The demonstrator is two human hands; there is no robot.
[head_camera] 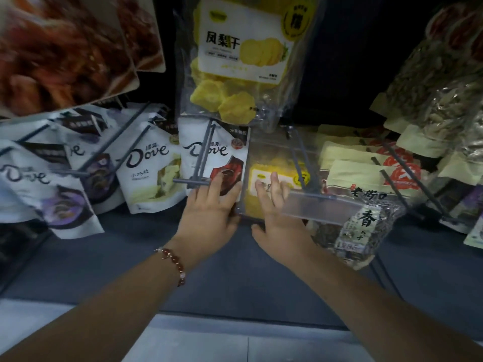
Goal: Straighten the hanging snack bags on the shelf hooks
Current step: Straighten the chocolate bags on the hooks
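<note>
A clear bag of yellow dried pineapple (271, 163) hangs low on a grey shelf hook (300, 158) in the middle of the view. My left hand (211, 205) lies with straight fingers against that bag's left edge and over the lower part of the white Dove bag (217, 158) beside it. My right hand (277, 205) touches the front of the pineapple bag with straight fingers, its thumb below the bag's bottom edge. Above hangs a second, larger pineapple bag (240, 56).
More Dove bags (146, 165) hang on hooks to the left, with reddish meat-snack packs (60, 53) above them. A sunflower-seed bag (358, 218) and a clear price-tag holder (321, 205) sit right of my hands. Further seed bags (439, 82) hang at the right.
</note>
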